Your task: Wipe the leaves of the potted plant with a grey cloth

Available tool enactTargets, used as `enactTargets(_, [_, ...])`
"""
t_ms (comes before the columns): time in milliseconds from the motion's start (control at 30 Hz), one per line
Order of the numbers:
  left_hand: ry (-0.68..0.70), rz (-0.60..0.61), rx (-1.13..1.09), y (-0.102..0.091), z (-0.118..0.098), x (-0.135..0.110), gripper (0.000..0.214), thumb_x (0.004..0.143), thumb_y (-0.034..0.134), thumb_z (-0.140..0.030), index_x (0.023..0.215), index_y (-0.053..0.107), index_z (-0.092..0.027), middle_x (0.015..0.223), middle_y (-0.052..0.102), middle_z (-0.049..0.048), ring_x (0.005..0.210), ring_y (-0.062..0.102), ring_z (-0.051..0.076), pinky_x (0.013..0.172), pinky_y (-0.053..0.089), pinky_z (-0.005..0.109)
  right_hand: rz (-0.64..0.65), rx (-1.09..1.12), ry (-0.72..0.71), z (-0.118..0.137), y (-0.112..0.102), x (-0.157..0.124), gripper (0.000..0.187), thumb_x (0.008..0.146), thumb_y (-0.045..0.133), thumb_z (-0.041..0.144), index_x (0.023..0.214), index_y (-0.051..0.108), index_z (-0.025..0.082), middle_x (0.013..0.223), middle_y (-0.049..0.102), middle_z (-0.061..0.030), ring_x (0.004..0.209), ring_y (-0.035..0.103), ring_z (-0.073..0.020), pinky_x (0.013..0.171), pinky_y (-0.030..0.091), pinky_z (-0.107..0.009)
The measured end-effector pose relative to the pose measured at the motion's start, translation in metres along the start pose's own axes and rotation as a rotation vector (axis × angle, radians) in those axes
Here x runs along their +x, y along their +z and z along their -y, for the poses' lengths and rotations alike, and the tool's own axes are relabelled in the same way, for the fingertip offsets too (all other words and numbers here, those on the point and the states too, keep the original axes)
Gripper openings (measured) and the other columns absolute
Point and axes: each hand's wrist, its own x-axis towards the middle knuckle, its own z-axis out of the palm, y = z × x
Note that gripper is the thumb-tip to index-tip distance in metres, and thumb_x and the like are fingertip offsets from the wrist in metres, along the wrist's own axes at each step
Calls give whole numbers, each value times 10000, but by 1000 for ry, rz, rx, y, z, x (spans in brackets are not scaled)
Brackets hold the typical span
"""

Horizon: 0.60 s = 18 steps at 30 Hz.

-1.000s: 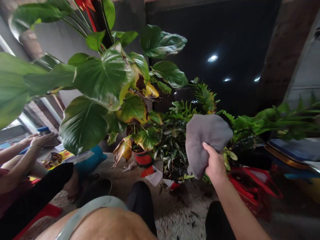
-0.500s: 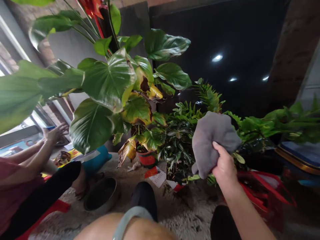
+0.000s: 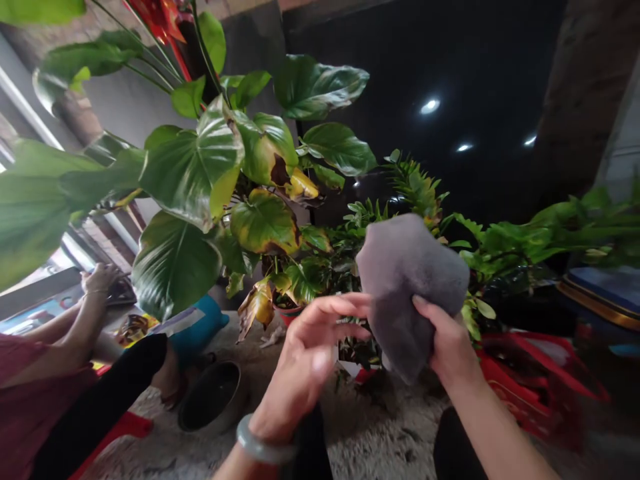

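The right hand (image 3: 453, 350) pinches a soft grey cloth (image 3: 415, 267), thumb pressed across its near face, and lifts it clear of the floor in front of the person. The left hand (image 3: 307, 360) is bare of any load, fingers loosely parted and pointing at the cloth's left edge — whether their tips touch it I cannot tell. A pale bangle (image 3: 260, 445) circles the left wrist.

Behind the cloth crowd green plants, with a large-leaved plant (image 3: 195, 167) to the left, some of its leaves yellowed and browned; its red pot (image 3: 287, 315) is partly hidden by the left hand. A dark basin (image 3: 213, 397) sits on the floor left of the hands, and a red bag (image 3: 543, 373) stands beyond the right forearm. Farther left sits a co-worker in a pink top (image 3: 43, 400) — hands raised near a blue-teal bundle (image 3: 203, 327). A glossy black panel (image 3: 440, 60) backs the plants, catching bright lights.
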Motion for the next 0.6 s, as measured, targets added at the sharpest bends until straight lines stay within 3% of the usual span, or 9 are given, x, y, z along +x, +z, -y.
enactTargets(100, [69, -142, 44, 2, 6, 31, 290, 571, 805, -310, 806, 696, -180, 984, 706, 73, 915, 629, 247, 711, 502, 318, -41, 68, 176, -10, 2, 7, 378, 465, 780, 332, 804, 717, 178, 761, 770, -38, 814, 720, -304, 719, 579, -399])
enactTargets(200, [-58, -406, 116, -22, 34, 60, 195, 571, 757, -229, 747, 690, -180, 804, 680, 32, 814, 606, 177, 675, 453, 266, -46, -101, 382, -39, -26, -19, 390, 464, 801, 380, 778, 733, 159, 725, 770, -75, 788, 717, -332, 685, 574, -414])
enactTargets(267, [-147, -468, 140, -42, 56, 73, 167, 587, 738, -193, 750, 705, -189, 788, 681, 28, 812, 604, 172, 677, 441, 262, -26, -219, 435, -51, -44, -42, 379, 486, 805, 420, 761, 739, 168, 749, 775, -85, 800, 717, -334, 673, 570, -396])
enactTargets(367, [-211, -375, 41, -61, 81, 82, 121, 592, 745, -203, 703, 704, -181, 758, 695, 34, 772, 621, 183, 685, 462, 284, 89, -285, 424, -42, -39, -60, 398, 486, 813, 448, 764, 736, 173, 757, 772, -90, 774, 709, -331, 646, 554, -383])
enactTargets(500, [-253, -106, -136, -63, 96, 85, 83, 636, 734, -242, 683, 700, -182, 754, 737, 69, 885, 670, 275, 799, 511, 370, 257, -180, 196, -20, 21, -37, 395, 473, 811, 406, 775, 724, 167, 740, 755, -59, 760, 684, -291, 684, 523, -356])
enactTargets(600, [-333, -66, -201, -66, 101, 82, 119, 719, 656, -263, 778, 732, -192, 881, 766, 94, 1049, 648, 321, 928, 483, 427, 347, -194, 201, -31, 43, -21, 293, 504, 754, 374, 700, 714, 161, 657, 722, -49, 703, 662, -274, 677, 503, -356])
